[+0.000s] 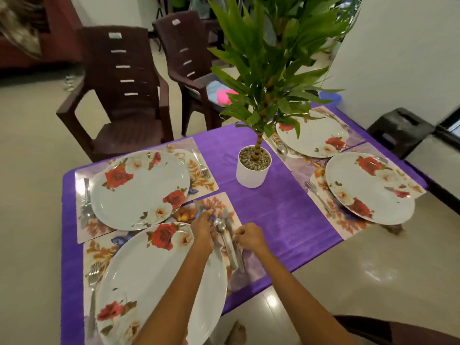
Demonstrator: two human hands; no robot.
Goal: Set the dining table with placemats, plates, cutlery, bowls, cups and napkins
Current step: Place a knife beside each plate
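Several floral placemats lie on the purple tablecloth (281, 212), each under a white plate with red roses. The nearest plate (154, 277) sits on the near placemat (249, 275). To its right lie a knife (199, 207), a spoon (220, 224) and another knife (227, 217). My left hand (202, 229) pinches the first knife near its blade. My right hand (249, 236) has its fingers curled at the spoon and the other knife. A fork (93, 275) lies left of the near plate. The far-left plate (140, 189), the far-right plate (313, 136) and the right plate (368, 184) have cutlery beside them.
A potted plant in a white pot (254, 168) stands mid-table, its leaves hanging over the far-right setting. Two dark brown plastic chairs (124, 95) stand beyond the table, a black stool (400, 130) at the right. The table's near-right edge drops to the tiled floor.
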